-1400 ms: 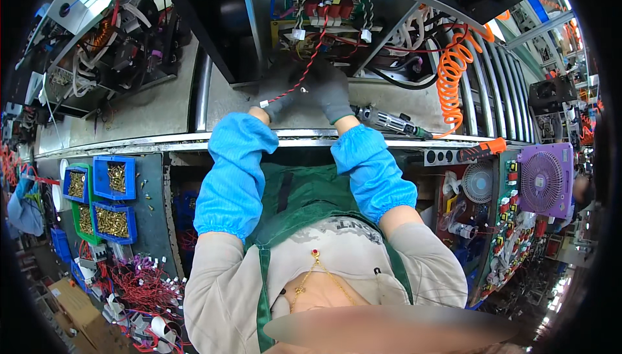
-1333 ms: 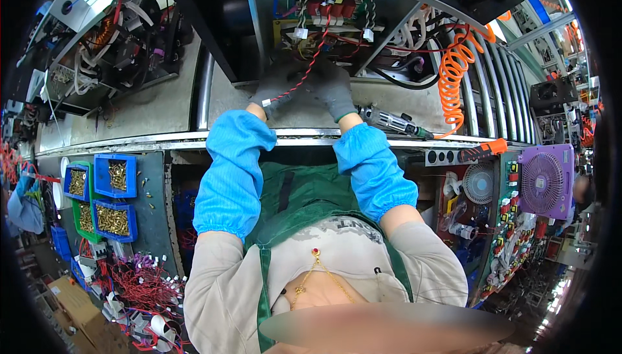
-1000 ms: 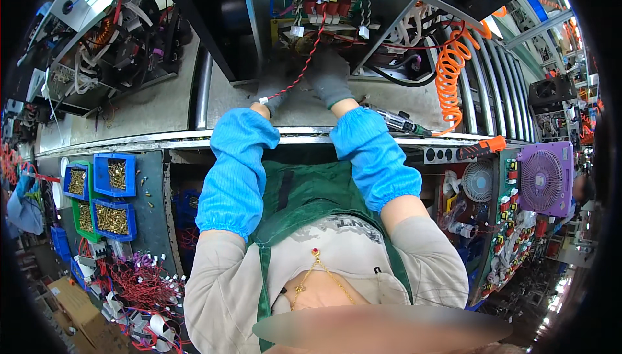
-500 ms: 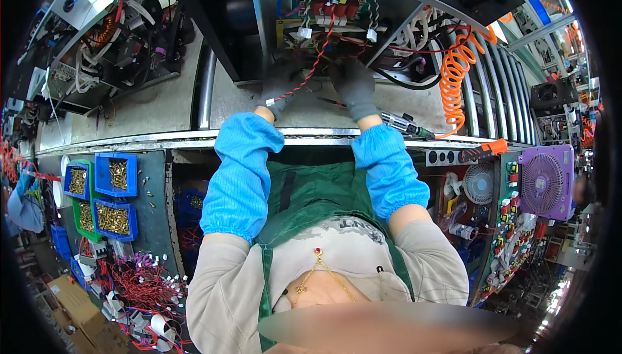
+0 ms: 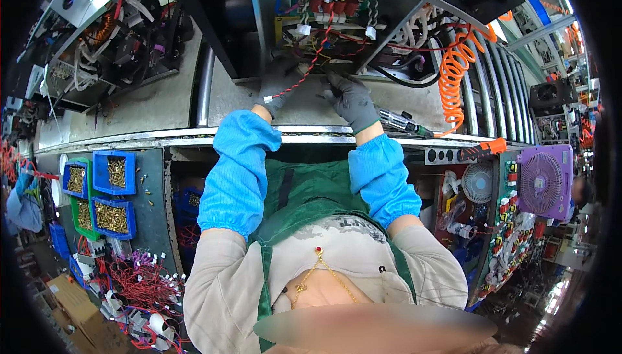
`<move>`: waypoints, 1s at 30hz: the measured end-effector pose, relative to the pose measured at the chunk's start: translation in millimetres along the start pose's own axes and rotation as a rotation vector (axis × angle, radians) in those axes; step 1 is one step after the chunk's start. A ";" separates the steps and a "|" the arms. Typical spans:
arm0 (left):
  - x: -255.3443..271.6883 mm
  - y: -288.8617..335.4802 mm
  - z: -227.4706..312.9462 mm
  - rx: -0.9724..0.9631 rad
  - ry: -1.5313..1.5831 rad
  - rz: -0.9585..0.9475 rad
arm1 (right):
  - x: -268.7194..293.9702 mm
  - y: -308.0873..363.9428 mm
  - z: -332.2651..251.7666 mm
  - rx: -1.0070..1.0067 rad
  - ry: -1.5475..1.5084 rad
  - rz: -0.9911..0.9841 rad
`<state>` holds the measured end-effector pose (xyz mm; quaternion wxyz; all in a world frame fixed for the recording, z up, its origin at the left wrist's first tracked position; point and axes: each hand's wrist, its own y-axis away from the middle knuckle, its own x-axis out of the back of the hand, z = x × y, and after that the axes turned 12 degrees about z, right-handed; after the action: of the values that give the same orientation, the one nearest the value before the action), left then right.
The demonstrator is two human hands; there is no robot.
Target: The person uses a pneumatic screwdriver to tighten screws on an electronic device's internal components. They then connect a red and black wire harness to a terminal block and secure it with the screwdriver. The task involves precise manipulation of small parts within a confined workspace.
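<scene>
In front of me an open metal cabinet (image 5: 259, 20) holds a circuit board (image 5: 324, 5) with several wires and white connectors. A red-and-black twisted wire (image 5: 320, 53) hangs out of it, its white plug lying over my left hand. My left hand (image 5: 277, 90), in a dark grey glove, reaches to the cabinet's lower front edge; shadow hides its fingers. Just outside that edge is my right hand (image 5: 352, 101), gloved alike, its fingers partly spread with nothing seen in them. Beside its wrist lies a silver-and-black power screwdriver (image 5: 403, 123).
A coiled orange air hose (image 5: 453, 82) hangs at the right, by the metal rollers (image 5: 495, 88). Blue bins (image 5: 115, 172) of brass fasteners stand at the left, above a pile of red wires (image 5: 146, 283). Another wired unit (image 5: 123, 43) occupies the far left; a purple fan (image 5: 546, 182) stands right.
My right hand has drawn back a little from the cabinet opening and turned, its fingers coming into sight. A thin dark tip beside it no longer shows. My left hand has barely moved.
</scene>
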<state>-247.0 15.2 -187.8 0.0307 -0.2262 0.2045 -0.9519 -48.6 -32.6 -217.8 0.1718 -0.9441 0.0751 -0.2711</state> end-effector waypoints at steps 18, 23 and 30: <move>-6.5 9.3 -15.7 -0.010 0.111 0.063 | 7.8 -9.4 -64.2 -0.507 -0.820 0.055; -5.5 8.1 -17.4 -0.045 0.101 0.078 | 16.2 -16.9 -55.2 -0.016 0.351 0.107; -6.7 8.4 -19.6 -0.085 0.105 0.099 | 21.9 -21.9 -52.6 0.123 0.551 0.135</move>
<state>-249.9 16.0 -209.9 0.0573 -0.1665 0.2570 -0.9502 -57.4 -32.3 -157.4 0.2197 -0.8156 0.1649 -0.5092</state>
